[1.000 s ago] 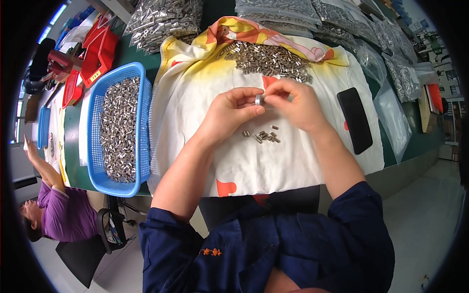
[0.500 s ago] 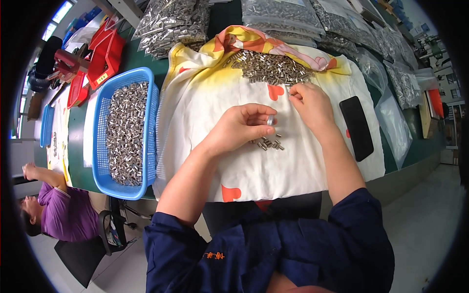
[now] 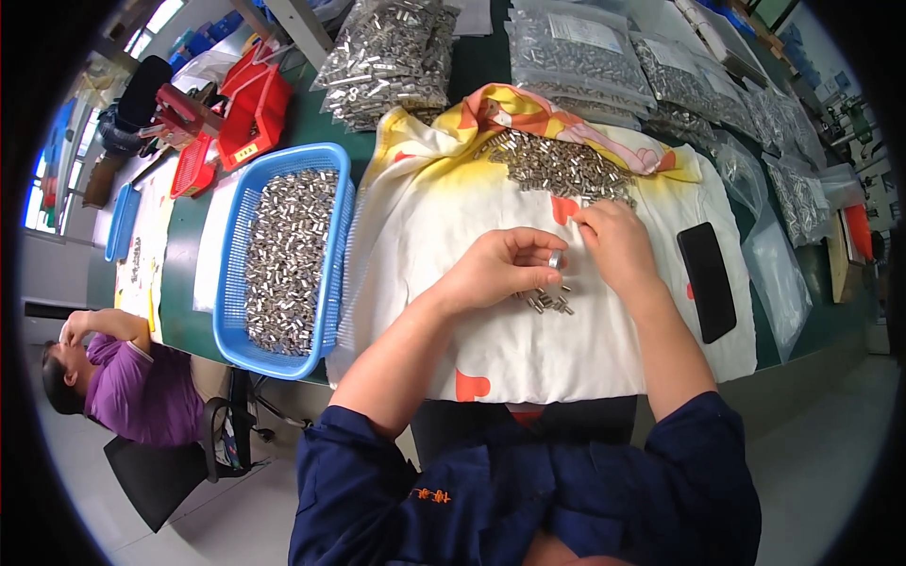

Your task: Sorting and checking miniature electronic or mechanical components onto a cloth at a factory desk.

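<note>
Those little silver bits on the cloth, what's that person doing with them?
A person in a dark blue top is handling small metal pieces on a white cloth. The left hand pinches one small silver piece between thumb and fingers. The right hand reaches to the edge of the big pile. A small cluster lies under the hands. A blue basket of pieces sits to the left.

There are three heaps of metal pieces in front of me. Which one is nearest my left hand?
The small cluster on the white cloth, just under the left hand; it holds only a few pieces.
</note>
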`<action>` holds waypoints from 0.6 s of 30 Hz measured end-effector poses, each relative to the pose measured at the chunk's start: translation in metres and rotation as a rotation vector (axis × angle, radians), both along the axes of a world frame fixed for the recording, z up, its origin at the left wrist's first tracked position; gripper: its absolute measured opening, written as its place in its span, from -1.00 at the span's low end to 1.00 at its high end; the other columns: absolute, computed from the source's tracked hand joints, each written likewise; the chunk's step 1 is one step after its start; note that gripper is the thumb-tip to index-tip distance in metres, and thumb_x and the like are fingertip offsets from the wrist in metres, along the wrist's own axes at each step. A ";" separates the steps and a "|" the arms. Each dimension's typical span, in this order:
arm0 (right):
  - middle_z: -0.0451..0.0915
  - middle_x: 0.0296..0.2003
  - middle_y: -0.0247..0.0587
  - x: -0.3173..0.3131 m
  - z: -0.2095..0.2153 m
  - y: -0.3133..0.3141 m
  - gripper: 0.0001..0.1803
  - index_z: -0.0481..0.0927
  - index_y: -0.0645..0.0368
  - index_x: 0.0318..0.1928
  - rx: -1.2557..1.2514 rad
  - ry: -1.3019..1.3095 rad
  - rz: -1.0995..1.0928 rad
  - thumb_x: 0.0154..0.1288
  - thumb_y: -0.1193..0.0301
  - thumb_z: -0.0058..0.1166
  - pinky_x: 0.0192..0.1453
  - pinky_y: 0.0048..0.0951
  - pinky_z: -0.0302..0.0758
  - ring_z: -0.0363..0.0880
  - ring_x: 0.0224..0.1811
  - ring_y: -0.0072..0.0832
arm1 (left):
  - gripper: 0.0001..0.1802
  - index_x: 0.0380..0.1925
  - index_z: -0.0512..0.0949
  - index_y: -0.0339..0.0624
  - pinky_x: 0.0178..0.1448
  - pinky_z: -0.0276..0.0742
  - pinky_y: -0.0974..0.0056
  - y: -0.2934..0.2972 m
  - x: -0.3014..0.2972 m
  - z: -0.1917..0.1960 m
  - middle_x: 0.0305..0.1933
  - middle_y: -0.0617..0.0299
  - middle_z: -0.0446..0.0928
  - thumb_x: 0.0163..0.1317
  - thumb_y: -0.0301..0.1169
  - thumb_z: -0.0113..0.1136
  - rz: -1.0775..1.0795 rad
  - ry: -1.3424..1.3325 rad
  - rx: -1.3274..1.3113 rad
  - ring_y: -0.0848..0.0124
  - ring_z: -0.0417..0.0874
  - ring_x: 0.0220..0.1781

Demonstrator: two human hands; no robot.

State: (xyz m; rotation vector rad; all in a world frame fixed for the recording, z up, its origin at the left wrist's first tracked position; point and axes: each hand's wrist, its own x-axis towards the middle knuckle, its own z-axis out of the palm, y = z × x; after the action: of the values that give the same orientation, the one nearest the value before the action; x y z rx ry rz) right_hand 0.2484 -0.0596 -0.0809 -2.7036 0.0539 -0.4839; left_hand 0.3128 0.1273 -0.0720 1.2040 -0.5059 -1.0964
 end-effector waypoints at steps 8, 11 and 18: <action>0.51 -0.43 -0.21 -0.004 0.000 -0.001 -0.91 0.55 0.13 -0.43 -0.034 0.015 0.009 -0.03 0.54 0.07 -0.16 -0.30 0.41 0.46 -0.31 -0.26 | -0.60 -0.03 0.40 -0.31 -0.03 0.44 0.48 -0.001 0.001 -0.008 -0.16 0.28 0.50 0.08 -0.57 0.18 -0.002 0.010 -0.044 0.58 0.51 -0.16; 0.51 -0.44 -0.20 -0.003 0.001 0.000 -0.91 0.55 0.13 -0.43 -0.023 0.021 0.001 -0.05 0.52 0.09 -0.15 -0.29 0.41 0.46 -0.31 -0.25 | -0.60 -0.03 0.40 -0.32 -0.04 0.44 0.49 0.000 0.003 -0.006 -0.18 0.29 0.50 0.09 -0.57 0.18 0.004 -0.030 -0.014 0.59 0.51 -0.16; 0.50 -0.45 -0.17 -0.004 0.002 -0.005 -0.95 0.54 0.14 -0.49 -0.046 0.076 -0.050 -0.04 0.48 0.12 -0.16 -0.28 0.41 0.46 -0.31 -0.24 | -0.62 -0.04 0.40 -0.31 -0.06 0.44 0.50 -0.001 0.005 -0.007 -0.19 0.28 0.51 0.09 -0.57 0.17 0.027 -0.037 -0.023 0.59 0.52 -0.17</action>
State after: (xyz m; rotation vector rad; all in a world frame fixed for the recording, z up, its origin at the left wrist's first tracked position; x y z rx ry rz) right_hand 0.2442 -0.0642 -0.0785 -2.7706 0.1330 -0.4011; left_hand 0.3175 0.1267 -0.0790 1.2096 -0.5283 -1.0443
